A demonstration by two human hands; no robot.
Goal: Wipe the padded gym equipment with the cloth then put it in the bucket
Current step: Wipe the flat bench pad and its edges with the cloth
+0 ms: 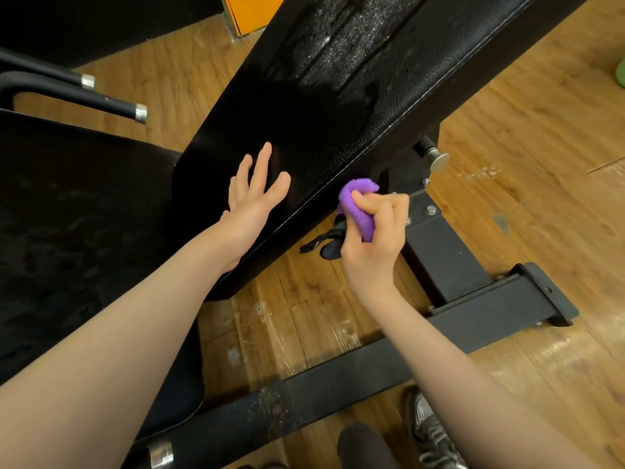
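Note:
A long black padded bench back slants from the upper right down to the middle, its far part wet and glistening. My left hand lies flat on the pad's lower end with fingers straight. My right hand grips a bunched purple cloth and holds it against the pad's right side edge, just under the seam. A second black pad, the seat, fills the left. No bucket is in view.
The bench's black steel frame runs across the wooden floor below my arms, with a foot bracket at the right. A pull pin juts out under the pad. Black handles stick out at the upper left. My shoe stands at the bottom.

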